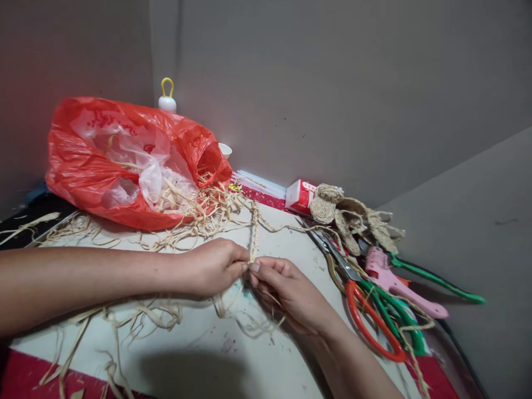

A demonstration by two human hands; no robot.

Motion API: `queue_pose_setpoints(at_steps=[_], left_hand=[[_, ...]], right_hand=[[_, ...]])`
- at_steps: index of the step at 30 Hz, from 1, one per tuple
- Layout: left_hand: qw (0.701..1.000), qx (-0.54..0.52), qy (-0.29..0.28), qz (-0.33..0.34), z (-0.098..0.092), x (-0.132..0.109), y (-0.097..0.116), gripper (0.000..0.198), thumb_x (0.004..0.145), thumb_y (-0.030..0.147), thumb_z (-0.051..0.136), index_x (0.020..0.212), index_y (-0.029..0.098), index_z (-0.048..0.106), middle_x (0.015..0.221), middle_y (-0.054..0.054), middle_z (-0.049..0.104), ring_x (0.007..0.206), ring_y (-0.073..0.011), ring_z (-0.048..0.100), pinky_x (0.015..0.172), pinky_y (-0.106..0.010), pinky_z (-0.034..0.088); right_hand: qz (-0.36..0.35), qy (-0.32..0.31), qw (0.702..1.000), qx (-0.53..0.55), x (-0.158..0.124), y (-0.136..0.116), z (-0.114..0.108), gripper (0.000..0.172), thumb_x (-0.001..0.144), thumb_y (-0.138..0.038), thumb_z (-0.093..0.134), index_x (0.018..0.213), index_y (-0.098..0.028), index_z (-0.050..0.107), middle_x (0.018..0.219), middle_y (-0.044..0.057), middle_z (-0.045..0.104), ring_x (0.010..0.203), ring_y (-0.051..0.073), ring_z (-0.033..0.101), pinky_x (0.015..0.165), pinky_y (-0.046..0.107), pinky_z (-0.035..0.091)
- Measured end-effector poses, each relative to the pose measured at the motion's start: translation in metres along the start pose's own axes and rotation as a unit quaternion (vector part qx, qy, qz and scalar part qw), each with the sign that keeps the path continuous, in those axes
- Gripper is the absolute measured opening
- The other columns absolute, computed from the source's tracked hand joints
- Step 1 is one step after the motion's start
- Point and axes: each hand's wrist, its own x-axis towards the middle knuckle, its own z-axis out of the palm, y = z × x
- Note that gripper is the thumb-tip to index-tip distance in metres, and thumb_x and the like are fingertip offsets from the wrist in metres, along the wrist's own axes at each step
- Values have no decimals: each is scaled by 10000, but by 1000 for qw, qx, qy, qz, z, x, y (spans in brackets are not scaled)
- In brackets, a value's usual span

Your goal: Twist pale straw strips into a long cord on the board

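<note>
Near the middle of the view, a thin braid of pale plant fibre (254, 235) runs away from me over the white work surface. My left hand (218, 267) is closed on its near end, thumb and fingers pinched together. Touching it from the right, my right hand (285, 291) pinches the same end between thumb and fingers. Loose fibre strands (253, 321) hang below both hands, partly hidden by them. What lies inside the curled fingers does not show.
A red plastic bag (100, 194) spills fibre strands at the back left. To the right lie orange-handled scissors (368, 318), green-handled scissors (409, 327), a pink glue gun (397, 285) and coiled braided pieces (326, 205). Near them stands a red-and-white box (300, 197).
</note>
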Motion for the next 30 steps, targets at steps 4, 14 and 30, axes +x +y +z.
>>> queue_pose_setpoints(at_steps=[4, 14, 30], left_hand=[[994, -68, -50, -70, -2, -4, 5, 249, 832, 230, 363, 705, 155, 564, 565, 23, 514, 513, -97, 443, 530, -209, 348], [992, 56, 71, -88, 31, -17, 10, 170, 837, 219, 321, 902, 170, 470, 665, -25, 556, 587, -140, 496, 551, -234, 350], [989, -14, 128, -69, -21, -28, 7, 241, 809, 329, 463, 848, 147, 617, 751, -11, 590, 685, -124, 503, 618, -214, 368]], right_hand=[[-24, 74, 997, -10, 0, 2, 16, 312, 733, -412, 620, 579, -148, 557, 363, -97, 294, 351, 41, 177, 366, 217, 91], [-30, 109, 986, 124, -8, 7, 40, 348, 702, -374, 642, 525, -188, 407, 377, -108, 285, 341, 26, 169, 353, 194, 109], [-40, -9, 982, 187, -4, 3, 21, 241, 698, -316, 725, 714, -116, 591, 427, -117, 286, 374, 6, 144, 349, 149, 94]])
